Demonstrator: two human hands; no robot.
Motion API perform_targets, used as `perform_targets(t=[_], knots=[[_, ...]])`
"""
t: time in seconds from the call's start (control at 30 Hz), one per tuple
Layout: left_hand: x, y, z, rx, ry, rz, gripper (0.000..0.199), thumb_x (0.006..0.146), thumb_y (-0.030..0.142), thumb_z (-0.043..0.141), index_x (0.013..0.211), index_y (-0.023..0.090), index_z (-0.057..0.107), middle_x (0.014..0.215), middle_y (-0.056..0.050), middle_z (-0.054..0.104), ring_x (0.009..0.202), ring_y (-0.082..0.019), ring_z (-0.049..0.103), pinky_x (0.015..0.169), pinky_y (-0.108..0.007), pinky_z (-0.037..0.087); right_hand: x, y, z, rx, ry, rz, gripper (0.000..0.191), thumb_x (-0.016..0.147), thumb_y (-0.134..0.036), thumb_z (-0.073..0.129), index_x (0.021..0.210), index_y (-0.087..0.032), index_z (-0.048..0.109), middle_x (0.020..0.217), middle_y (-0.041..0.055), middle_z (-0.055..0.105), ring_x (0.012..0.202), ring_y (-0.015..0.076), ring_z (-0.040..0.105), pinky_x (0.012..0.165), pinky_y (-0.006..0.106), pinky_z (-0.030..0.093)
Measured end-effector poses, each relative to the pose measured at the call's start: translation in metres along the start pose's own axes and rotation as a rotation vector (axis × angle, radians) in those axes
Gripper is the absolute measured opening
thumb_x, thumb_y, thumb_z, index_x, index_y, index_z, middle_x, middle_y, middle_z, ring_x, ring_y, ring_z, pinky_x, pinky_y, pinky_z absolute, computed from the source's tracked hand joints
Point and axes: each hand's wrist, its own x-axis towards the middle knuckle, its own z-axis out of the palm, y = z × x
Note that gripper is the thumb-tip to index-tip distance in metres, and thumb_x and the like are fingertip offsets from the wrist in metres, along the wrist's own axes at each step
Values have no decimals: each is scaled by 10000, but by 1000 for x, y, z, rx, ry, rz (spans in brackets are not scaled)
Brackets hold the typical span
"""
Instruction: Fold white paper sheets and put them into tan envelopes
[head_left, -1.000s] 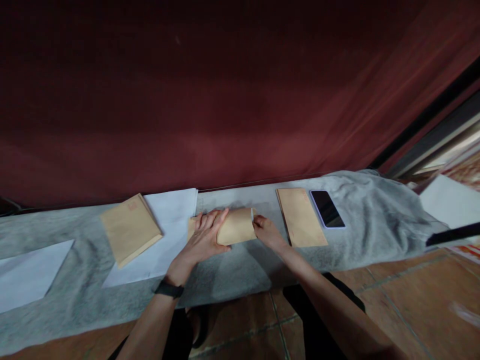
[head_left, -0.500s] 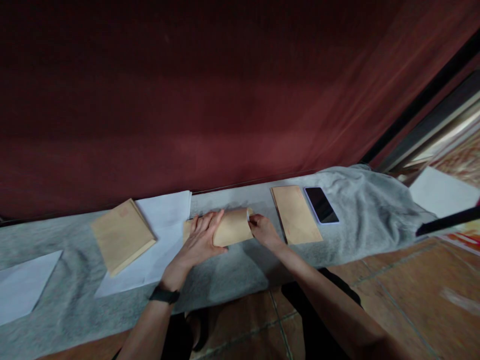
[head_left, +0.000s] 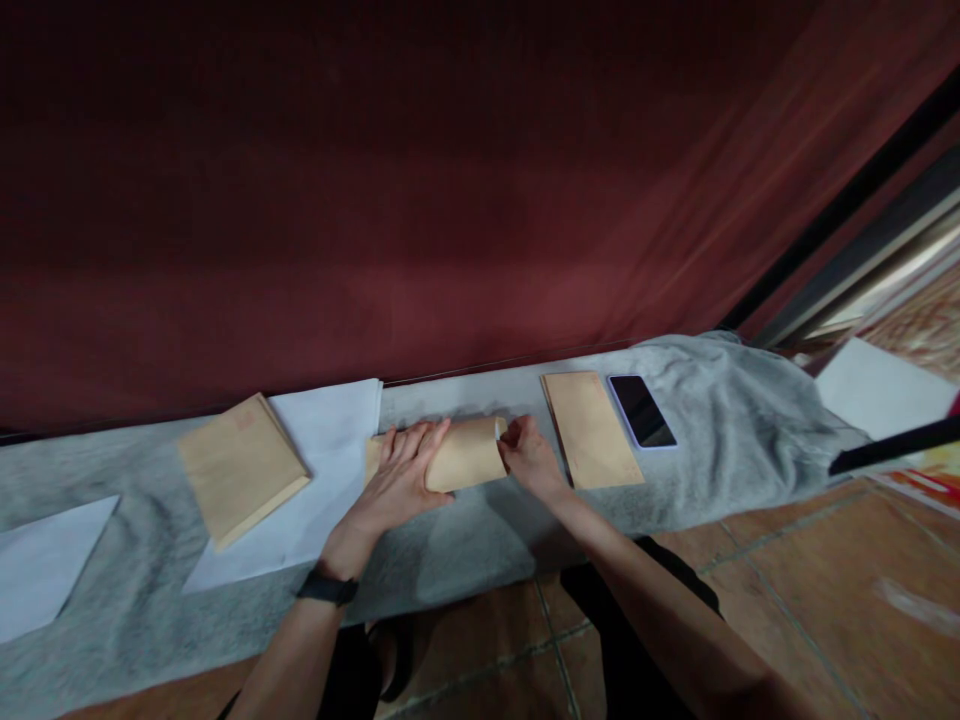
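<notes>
Your left hand [head_left: 405, 470] lies spread on the envelope [head_left: 466, 455], whose long axis runs left to right, open end toward your right hand [head_left: 529, 455], which seems to pinch that edge. Beneath is the grey surface [head_left: 465, 565]; behind, a dark red wall [head_left: 450, 220]. The envelope is brown, bulging, white at its mouth.

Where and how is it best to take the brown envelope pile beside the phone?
Probably the brown envelope pile is best pinched mid-way along its left long edge, coming from the left: it lies flat, layers show along that edge, and the phone lies close on its right.
</notes>
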Motion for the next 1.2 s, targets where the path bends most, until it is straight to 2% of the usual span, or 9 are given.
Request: perform_targets(t=[0.07, 0.17, 0.23, 0.63, 0.83, 0.93, 1.07, 1.13, 1.2], knots=[[0, 0, 0, 12, -5, 8, 1184, 737, 496, 800, 1635, 293, 56, 1542, -164, 408, 1459, -387, 357, 1229, -631, 107, 2, 1, -1, 56, -45, 14, 248, 833, -276, 690, 1064, -209, 628, 915, 33, 734, 841, 183, 681, 713, 259, 458], [0, 1, -1, 23, -11, 6, 1176, 746, 506, 794, 1636, 288, 58, 1540, -169, 411, 1468, -383, 349, 1232, -633, 103, 7, 3, -2, 106, -154, 31, 48, 822, -258, 683, 811, -215, 665, 748, 12, 719, 740, 178, 668, 638, 248, 434], [0, 1, -1, 20, -13, 5, 1178, 743, 505, 797, 1637, 282, 63, 1540, -169, 415, 1465, -385, 354, 1231, -635, 108, 9, 4, -1, 130, -177, 33, 104, 817, -240, 673, 716, -215, 662, 691, 2, 708, 697, 170, 657, 606, 240, 424], [0, -2, 0, 2, -11, 16, 1169, 753, 500, 785, 1638, 286, 52, 1583, -163, 387, 1490, -389, 321, 1234, -637, 95, 13, 9, 2, 339, -201, 51, 79, 750, -193, 663, 682, -205, 701, 643, -27, 691, 648, 154, 632, 591, 226, 454], [0, -1, -5, -54, 15, 5, 1153, 782, 558, 769, 1639, 288, 47, 1687, -166, 206, 1548, -404, 187, 1232, -654, 99, 11, 3, -6, 510, -186, 79, 103, 729, -236, 634, 638, -197, 660, 613, -13, 658, 654, 164, 625, 607, 240, 473], [1, 1, -3, -164, 221, -161, 949, 898, 543, 652, 1634, 282, 114, 1679, -155, 217, 1554, -373, 187, 1234, -633, 178, 10, 0, -7, 622, -160, 123, 163, 741, -353, 632, 730, -194, 664, 654, 13, 678, 638, 170, 635, 572, 247, 485], [4, 12, 11, -518, 589, -615, 773, 941, 518, 598, 1593, 280, 257, 1609, -144, 329, 1502, -329, 326, 1189, -553, 372, 7, -3, -4, 753, -105, 173, 284, 745, -455, 627, 848, -192, 657, 747, 45, 717, 652, 183, 664, 551, 264, 512], [6, 22, 18, -880, 593, -803, 724, 947, 477, 602, 1568, 299, 277, 1513, -133, 467, 1408, -305, 479, 1116, -530, 473, 4, -5, -1, 796, -91, 189, 329, 738, -487, 637, 882, -192, 651, 807, 56, 731, 681, 190, 678, 566, 275, 537], [8, 35, 23, -1324, 463, -863, 611, 965, 400, 586, 1511, 261, 351, 1336, -128, 629, 1244, -273, 635, 1024, -492, 553, 0, -7, 3, 843, -93, 194, 377, 720, -516, 664, 916, -195, 652, 858, 55, 738, 703, 189, 682, 584, 281, 554]])
